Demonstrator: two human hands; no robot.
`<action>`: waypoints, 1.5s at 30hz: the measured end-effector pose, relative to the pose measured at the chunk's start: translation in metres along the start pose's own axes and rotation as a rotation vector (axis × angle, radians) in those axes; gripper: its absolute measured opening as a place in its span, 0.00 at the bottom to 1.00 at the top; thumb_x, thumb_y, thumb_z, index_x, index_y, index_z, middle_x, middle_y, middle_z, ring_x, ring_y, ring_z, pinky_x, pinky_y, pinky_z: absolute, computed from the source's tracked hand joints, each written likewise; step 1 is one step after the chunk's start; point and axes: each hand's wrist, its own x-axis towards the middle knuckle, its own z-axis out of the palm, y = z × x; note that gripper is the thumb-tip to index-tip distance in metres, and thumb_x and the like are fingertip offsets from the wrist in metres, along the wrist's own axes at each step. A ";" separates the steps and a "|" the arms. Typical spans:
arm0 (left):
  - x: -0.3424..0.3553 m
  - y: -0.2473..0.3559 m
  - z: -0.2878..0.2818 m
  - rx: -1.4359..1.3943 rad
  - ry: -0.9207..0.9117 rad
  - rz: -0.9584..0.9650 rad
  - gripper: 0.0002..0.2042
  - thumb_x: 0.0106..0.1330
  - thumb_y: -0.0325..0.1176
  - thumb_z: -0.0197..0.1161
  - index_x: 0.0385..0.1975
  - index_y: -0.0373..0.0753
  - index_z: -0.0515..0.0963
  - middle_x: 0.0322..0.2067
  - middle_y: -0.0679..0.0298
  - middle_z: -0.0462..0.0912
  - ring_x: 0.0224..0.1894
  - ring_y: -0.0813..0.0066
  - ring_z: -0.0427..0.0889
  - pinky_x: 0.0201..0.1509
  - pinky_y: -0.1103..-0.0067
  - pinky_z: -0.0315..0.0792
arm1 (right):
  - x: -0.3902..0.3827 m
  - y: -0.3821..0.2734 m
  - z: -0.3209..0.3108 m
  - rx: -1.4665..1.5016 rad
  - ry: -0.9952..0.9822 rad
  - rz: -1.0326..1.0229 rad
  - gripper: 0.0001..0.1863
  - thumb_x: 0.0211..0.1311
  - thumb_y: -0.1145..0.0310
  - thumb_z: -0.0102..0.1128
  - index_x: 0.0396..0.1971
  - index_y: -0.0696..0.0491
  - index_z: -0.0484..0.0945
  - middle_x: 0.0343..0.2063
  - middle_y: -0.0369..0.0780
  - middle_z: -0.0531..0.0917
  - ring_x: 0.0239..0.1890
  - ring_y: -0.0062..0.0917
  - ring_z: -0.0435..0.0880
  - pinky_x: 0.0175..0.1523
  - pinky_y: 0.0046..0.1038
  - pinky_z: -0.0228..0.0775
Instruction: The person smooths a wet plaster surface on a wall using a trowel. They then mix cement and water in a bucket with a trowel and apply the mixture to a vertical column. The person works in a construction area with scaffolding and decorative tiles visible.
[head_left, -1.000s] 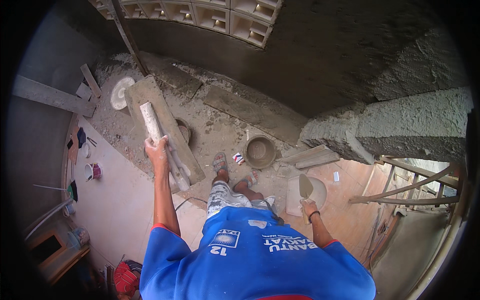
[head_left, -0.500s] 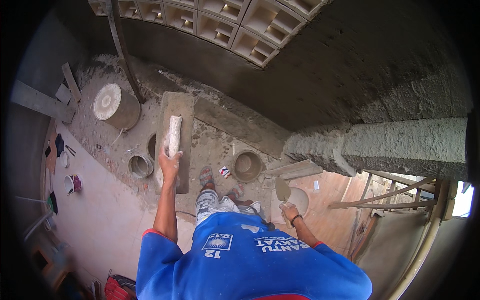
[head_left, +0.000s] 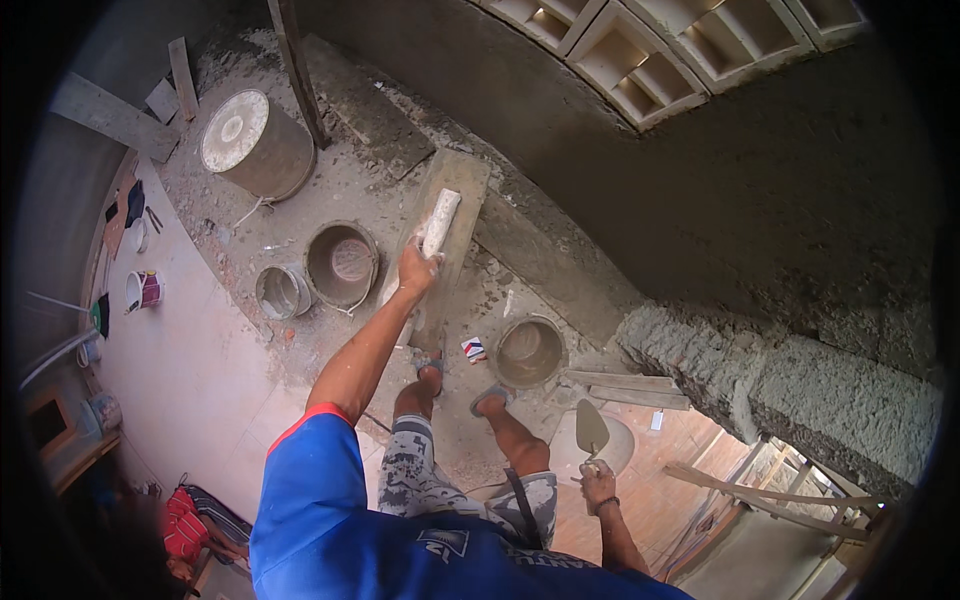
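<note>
My left hand [head_left: 418, 262] grips the pale handle bar [head_left: 441, 218] of a long grey plastering board [head_left: 462, 172], held out over the floor ahead of me. My right hand [head_left: 599, 485] holds a pointed trowel [head_left: 591, 430] by its handle, low at my right side above a pale rounded basin [head_left: 624, 445]. A grey bucket [head_left: 532, 353] stands beyond my right foot, beside a small red, white and blue packet [head_left: 473, 349]. Two more buckets [head_left: 342, 262] [head_left: 282, 292] sit left of the board.
A large drum [head_left: 262, 155] and a leaning post [head_left: 295, 70] stand back left. A plastered wall [head_left: 760, 190] with vent blocks [head_left: 635, 75] runs ahead and right; a rough concrete beam [head_left: 830, 395] and wooden framing [head_left: 760, 490] lie right. Red cloth [head_left: 183, 525] lies lower left.
My left arm has swung rightward and forward with the board, uncovering the buckets on its left. The trowel has moved lower. The view has turned, showing more floor at left.
</note>
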 end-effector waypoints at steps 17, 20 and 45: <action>0.295 -0.134 0.162 -0.219 0.326 -0.136 0.23 0.59 0.39 0.70 0.43 0.23 0.77 0.36 0.49 0.83 0.35 0.60 0.83 0.36 0.66 0.74 | 0.330 0.027 0.025 0.177 0.347 -0.515 0.14 0.63 0.66 0.58 0.44 0.58 0.73 0.23 0.38 0.75 0.23 0.21 0.73 0.29 0.25 0.68; 0.343 -0.137 0.144 -0.215 0.513 -0.085 0.19 0.55 0.36 0.72 0.37 0.23 0.79 0.32 0.50 0.84 0.34 0.59 0.83 0.36 0.65 0.74 | 0.398 0.051 0.024 -0.215 0.532 -0.666 0.20 0.60 0.63 0.59 0.48 0.61 0.73 0.32 0.46 0.78 0.36 0.36 0.76 0.45 0.36 0.69; 0.060 -0.100 0.254 0.294 -1.034 0.288 0.45 0.59 0.54 0.67 0.70 0.35 0.52 0.63 0.41 0.62 0.65 0.48 0.64 0.60 0.62 0.72 | 0.534 0.040 0.074 -0.213 0.558 -0.355 0.22 0.59 0.57 0.60 0.47 0.57 0.76 0.42 0.55 0.81 0.47 0.50 0.79 0.51 0.43 0.71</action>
